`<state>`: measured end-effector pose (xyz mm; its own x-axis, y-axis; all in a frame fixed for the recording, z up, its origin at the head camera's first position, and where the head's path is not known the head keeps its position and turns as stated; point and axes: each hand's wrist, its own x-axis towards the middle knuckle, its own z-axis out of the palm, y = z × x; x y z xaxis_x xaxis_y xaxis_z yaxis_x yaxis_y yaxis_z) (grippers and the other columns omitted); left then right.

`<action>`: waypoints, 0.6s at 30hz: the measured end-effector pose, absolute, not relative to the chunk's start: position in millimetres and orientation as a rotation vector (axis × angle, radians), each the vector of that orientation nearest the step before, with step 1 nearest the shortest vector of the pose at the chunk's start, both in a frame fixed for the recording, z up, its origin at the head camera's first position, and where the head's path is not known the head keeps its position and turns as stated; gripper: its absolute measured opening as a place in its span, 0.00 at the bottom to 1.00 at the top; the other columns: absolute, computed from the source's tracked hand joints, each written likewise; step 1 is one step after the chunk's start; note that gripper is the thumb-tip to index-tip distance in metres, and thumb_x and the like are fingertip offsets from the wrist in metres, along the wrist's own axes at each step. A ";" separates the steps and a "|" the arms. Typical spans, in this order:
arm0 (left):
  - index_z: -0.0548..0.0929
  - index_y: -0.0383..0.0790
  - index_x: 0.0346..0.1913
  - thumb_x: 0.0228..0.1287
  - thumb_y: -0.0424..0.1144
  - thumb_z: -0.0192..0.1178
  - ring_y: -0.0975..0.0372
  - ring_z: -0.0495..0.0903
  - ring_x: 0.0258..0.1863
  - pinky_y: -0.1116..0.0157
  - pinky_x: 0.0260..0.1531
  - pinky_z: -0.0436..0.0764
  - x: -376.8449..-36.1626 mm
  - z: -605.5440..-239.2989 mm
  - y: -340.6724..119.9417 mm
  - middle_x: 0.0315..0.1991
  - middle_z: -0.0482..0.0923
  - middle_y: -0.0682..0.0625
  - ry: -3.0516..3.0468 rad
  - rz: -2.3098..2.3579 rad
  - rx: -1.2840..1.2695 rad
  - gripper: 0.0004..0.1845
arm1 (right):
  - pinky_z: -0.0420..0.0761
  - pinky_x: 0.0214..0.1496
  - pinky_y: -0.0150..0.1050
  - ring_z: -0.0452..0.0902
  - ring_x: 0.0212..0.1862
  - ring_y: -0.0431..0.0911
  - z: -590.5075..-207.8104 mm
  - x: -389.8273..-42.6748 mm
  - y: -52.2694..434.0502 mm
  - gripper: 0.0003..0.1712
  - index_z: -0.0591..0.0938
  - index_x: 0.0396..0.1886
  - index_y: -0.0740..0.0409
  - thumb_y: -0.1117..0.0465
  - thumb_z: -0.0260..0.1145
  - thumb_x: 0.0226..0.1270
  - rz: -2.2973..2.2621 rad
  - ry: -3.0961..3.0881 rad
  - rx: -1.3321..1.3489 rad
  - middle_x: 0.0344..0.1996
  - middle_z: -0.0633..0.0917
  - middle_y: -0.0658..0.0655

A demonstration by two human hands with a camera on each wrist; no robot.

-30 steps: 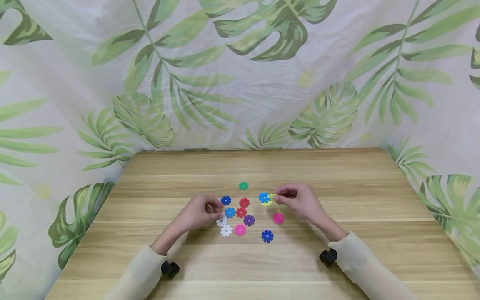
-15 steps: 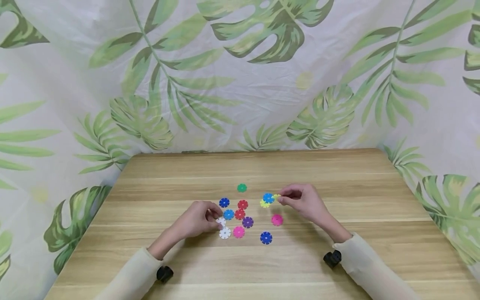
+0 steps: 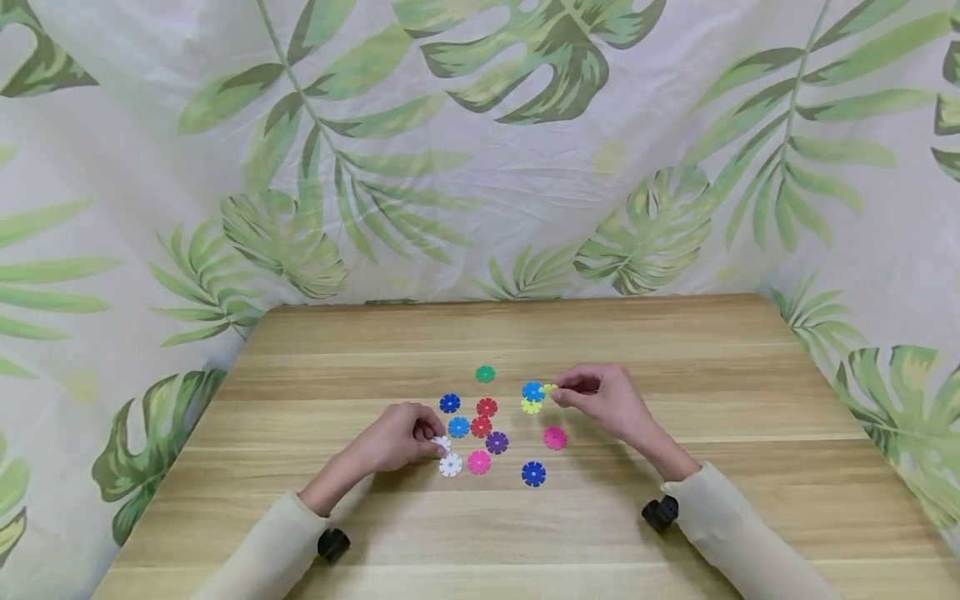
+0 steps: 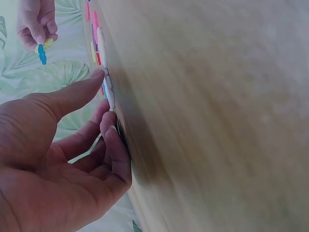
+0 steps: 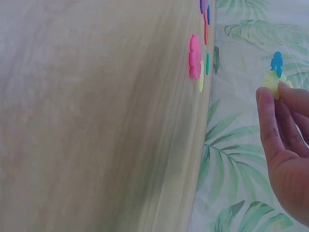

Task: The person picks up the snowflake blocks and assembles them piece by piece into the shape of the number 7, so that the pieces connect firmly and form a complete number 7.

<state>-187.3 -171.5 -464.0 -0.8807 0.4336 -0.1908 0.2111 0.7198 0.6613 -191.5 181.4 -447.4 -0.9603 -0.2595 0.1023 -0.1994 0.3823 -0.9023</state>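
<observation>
My left hand (image 3: 401, 435) is low over the table, its thumb and fingertips pinching the edge of a white notched interlocking disc (image 3: 442, 442). A second white disc (image 3: 450, 465) lies flat right beside it. Raised above the table, my right hand (image 3: 606, 402) pinches a yellow interlocking disc (image 5: 272, 82) between thumb and fingers. A light blue disc (image 5: 276, 63) is slotted onto that yellow one, at an angle to it. Under this pair, another yellow disc (image 3: 532, 407) rests on the wood, partly covered in the head view.
Between the hands lie several more discs: green (image 3: 485, 374), red (image 3: 487, 407), light blue (image 3: 459, 427), purple (image 3: 497, 442), and pink (image 3: 478, 462). A dark blue disc (image 3: 533, 474) is nearest the person. Behind the wooden table (image 3: 360, 333) hangs a leaf-print cloth (image 3: 525, 192).
My left hand has come slightly towards the person, its fingertips now at the upper white disc. The right hand has shifted slightly right with the joined pair, which has turned a little.
</observation>
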 end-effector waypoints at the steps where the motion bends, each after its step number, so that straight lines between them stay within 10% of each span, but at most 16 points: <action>1: 0.86 0.38 0.41 0.61 0.36 0.77 0.62 0.76 0.34 0.71 0.33 0.77 -187.2 -463.8 -171.3 0.33 0.82 0.51 2.591 0.937 0.495 0.10 | 0.91 0.45 0.48 0.90 0.37 0.43 -447.4 -191.5 181.2 0.07 0.91 0.42 0.61 0.63 0.76 0.68 -1.667 2.561 -0.429 0.36 0.93 0.60; 18: 0.88 0.35 0.40 0.64 0.32 0.73 0.59 0.87 0.28 0.64 0.30 0.88 -192.7 -455.1 -167.0 0.30 0.88 0.47 2.463 1.299 0.332 0.05 | 0.92 0.45 0.50 0.91 0.37 0.46 -451.3 -192.7 177.7 0.08 0.90 0.43 0.64 0.63 0.75 0.68 -1.711 2.517 -0.459 0.36 0.93 0.63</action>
<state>-192.7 -167.0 -455.1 -0.9164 0.3552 -0.1843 0.0485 0.5558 0.8299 -192.7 177.7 -451.3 -0.9535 -0.2792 0.1133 -0.2081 0.3384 -0.9177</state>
